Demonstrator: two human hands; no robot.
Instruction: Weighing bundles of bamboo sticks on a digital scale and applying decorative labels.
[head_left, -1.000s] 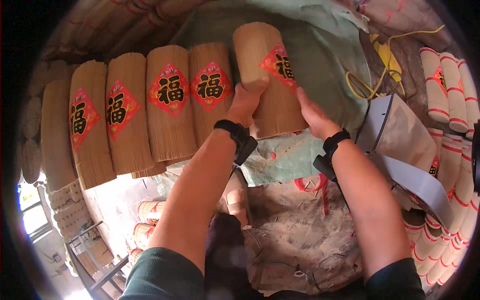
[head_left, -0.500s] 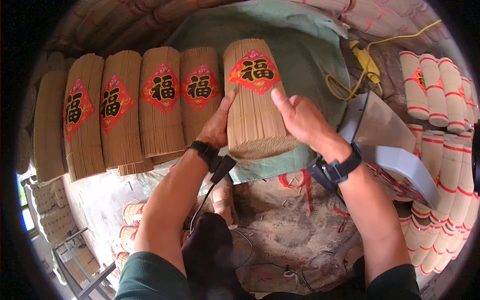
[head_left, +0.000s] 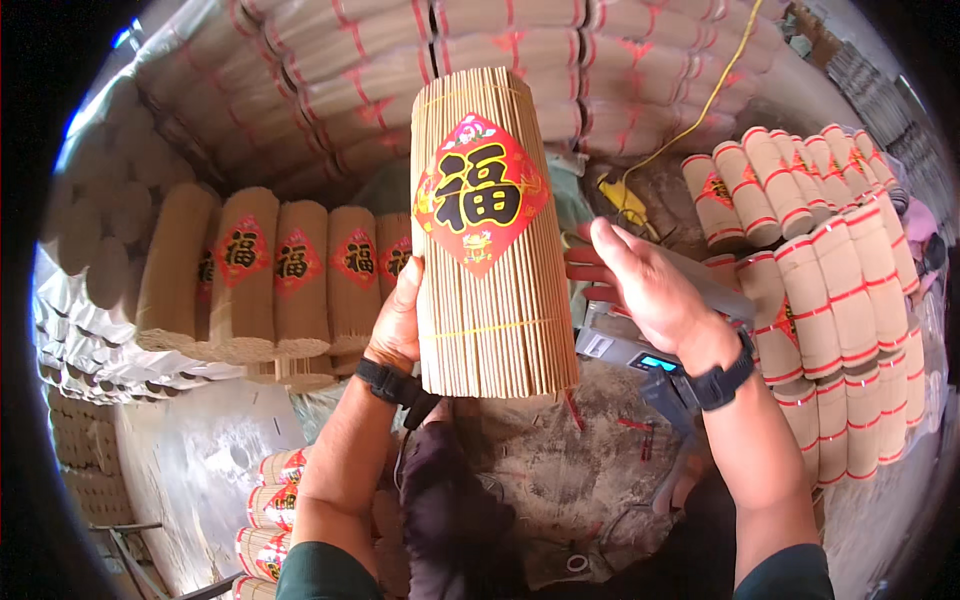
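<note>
One large bundle (head_left: 492, 300) of thin tan sticks, roughly cylindrical, located between the two hands, its length running away from the wearer; bound with yellow ties near both ends, the nearer tie (head_left: 500, 328) clearest. One diamond-shaped label (head_left: 480, 190), red with a bold black character, on the face of the bundle. One left hand (head_left: 396, 322), closed on the bundle's left side, thumb along the edge, other fingers hidden behind. One right hand (head_left: 652, 290), open, thumb raised, fingers spread toward the bundle's right side; contact at the fingertips cannot be told. Two black wristbands, left wristband (head_left: 388, 384) and right wristband (head_left: 724, 380). Several labelled bundles (head_left: 245, 305) of like make, standing side by side to the left of the left hand. One grey device (head_left: 612, 345) with a small lit display, just below the right hand and partly covered by it. One yellow object (head_left: 624, 200) with a yellow cord (head_left: 712, 100), beyond the right hand. Many red-banded rolls (head_left: 832, 290), stacked to the right of the right hand. Numerous wrapped bundles (head_left: 350, 50), piled beyond both hands. Several red-patterned bundles (head_left: 272, 508), nearer the wearer than the left hand.
</note>
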